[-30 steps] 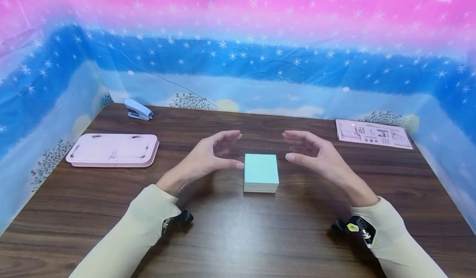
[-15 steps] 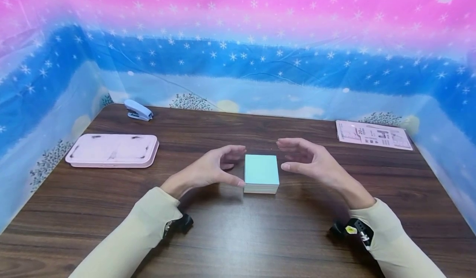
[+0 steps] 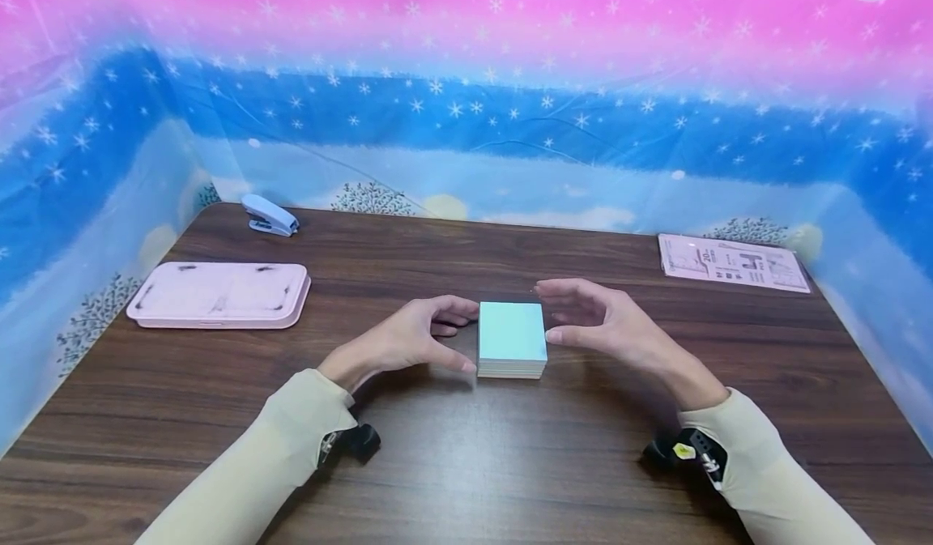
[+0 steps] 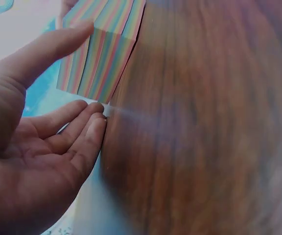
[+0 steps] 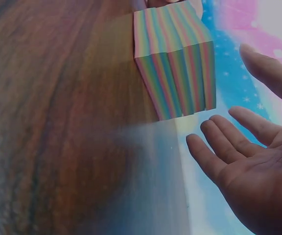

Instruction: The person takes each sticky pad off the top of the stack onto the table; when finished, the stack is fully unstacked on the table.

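Observation:
A square stack of sticky notes [image 3: 512, 332] with a mint-green top sheet sits mid-table in the head view. Both wrist views show its sides striped in pink, yellow, green and blue layers, as on the note stack [image 4: 94, 54] by the left hand. My left hand [image 3: 408, 334] lies along the stack's left side, fingertips right at its edge, thumb near the front left corner. On the other side, my right hand [image 3: 615, 322] has its fingers spread, thumb close to the stack's right edge. In the right wrist view the right hand [image 5: 258, 166] shows a gap to the stack.
On the left lies a pale pink flat case [image 3: 219, 294], with a light blue stapler [image 3: 270, 215] behind it. A pink printed packet [image 3: 732, 261] lies at the back right. Snowflake-patterned cloth [image 3: 466, 108] encloses the wooden table [image 3: 466, 464].
Both hands have come lower and nearer to the note stack, the right moving leftward and the left slightly toward me. The stack has stayed where it was.

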### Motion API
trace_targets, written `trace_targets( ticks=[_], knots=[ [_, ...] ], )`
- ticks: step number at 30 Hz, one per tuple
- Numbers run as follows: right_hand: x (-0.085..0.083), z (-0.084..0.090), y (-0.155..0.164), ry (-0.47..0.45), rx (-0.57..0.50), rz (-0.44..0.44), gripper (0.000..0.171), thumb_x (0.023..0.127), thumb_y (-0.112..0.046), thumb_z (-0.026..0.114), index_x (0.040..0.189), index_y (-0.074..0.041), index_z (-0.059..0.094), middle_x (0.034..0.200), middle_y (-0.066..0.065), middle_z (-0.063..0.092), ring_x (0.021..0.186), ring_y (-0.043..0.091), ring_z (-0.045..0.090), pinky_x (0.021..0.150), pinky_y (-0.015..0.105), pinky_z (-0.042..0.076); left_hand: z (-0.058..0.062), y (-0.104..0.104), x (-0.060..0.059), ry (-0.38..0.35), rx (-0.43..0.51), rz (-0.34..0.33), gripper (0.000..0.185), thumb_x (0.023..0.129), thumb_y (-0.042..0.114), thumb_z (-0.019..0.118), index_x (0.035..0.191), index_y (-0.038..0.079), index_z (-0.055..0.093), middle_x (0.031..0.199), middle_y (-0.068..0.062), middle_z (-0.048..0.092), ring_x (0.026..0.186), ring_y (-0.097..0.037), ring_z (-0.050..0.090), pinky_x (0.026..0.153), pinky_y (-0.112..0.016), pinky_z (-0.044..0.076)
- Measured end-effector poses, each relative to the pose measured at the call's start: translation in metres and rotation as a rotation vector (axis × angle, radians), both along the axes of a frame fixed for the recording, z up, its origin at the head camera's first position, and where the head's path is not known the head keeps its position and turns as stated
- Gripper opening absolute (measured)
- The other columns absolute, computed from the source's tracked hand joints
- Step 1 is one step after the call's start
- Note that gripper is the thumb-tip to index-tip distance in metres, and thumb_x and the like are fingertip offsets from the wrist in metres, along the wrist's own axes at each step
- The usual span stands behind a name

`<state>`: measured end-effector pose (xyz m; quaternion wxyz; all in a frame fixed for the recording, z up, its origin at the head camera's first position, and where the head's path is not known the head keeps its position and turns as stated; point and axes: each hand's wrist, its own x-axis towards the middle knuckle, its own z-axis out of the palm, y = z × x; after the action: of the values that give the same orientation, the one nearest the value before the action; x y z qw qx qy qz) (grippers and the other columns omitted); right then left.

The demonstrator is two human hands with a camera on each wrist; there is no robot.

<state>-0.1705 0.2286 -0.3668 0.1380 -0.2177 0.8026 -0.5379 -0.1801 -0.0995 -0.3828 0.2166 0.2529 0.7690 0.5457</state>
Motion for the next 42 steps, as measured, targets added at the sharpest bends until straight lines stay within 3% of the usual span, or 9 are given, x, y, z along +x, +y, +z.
trace_targets(
  ticks=[8, 15, 27, 35, 42],
  knots=[
    [0.000, -0.006, -0.001, 0.003, 0.092, 0.013, 0.071, 0.090, -0.030, 0.088, 0.153, -0.021, 0.057, 0.151, 0.002, 0.059, 0.138, 0.025, 0.056, 0.113, 0.056, 0.044, -0.007, 0.002, 0.002, 0.048, -0.032, 0.014, 0.085, 0.078, 0.012, 0.095, 0.150, -0.001, 0.053, 0.147, -0.012, 0.058, 0.132, -0.029, 0.055, 0.113, -0.040, 0.046],
    [0.000, -0.009, -0.001, 0.054, 0.156, 0.035, 0.076, 0.088, -0.032, 0.089, 0.155, -0.018, 0.055, 0.154, 0.004, 0.056, 0.141, 0.029, 0.052, 0.114, 0.063, 0.041, -0.010, 0.008, 0.006, 0.159, -0.119, 0.051, 0.086, 0.075, 0.015, 0.098, 0.148, 0.000, 0.055, 0.142, -0.010, 0.060, 0.128, -0.027, 0.058, 0.109, -0.039, 0.049],
    [-0.002, -0.009, 0.003, 0.065, 0.126, 0.106, 0.082, 0.086, -0.023, 0.092, 0.157, -0.012, 0.051, 0.152, 0.007, 0.057, 0.140, 0.032, 0.055, 0.113, 0.060, 0.044, -0.014, 0.013, 0.010, 0.240, -0.155, 0.102, 0.084, 0.070, 0.014, 0.100, 0.143, 0.000, 0.059, 0.135, -0.008, 0.062, 0.123, -0.026, 0.060, 0.105, -0.037, 0.051],
    [-0.001, -0.009, 0.002, 0.176, 0.239, 0.094, 0.087, 0.081, -0.032, 0.095, 0.156, -0.015, 0.053, 0.151, 0.003, 0.058, 0.139, 0.027, 0.054, 0.113, 0.061, 0.041, -0.015, 0.015, 0.011, 0.281, -0.180, 0.093, 0.086, 0.070, 0.014, 0.099, 0.144, -0.001, 0.058, 0.134, -0.010, 0.061, 0.122, -0.028, 0.060, 0.105, -0.039, 0.052],
    [-0.001, -0.010, 0.002, 0.195, 0.261, 0.088, 0.087, 0.081, -0.035, 0.095, 0.156, -0.016, 0.054, 0.148, 0.002, 0.060, 0.136, 0.026, 0.057, 0.112, 0.060, 0.044, -0.017, 0.015, 0.011, 0.311, -0.198, 0.087, 0.085, 0.072, 0.016, 0.099, 0.145, 0.000, 0.057, 0.135, -0.011, 0.061, 0.123, -0.029, 0.059, 0.104, -0.039, 0.052]
  ],
)
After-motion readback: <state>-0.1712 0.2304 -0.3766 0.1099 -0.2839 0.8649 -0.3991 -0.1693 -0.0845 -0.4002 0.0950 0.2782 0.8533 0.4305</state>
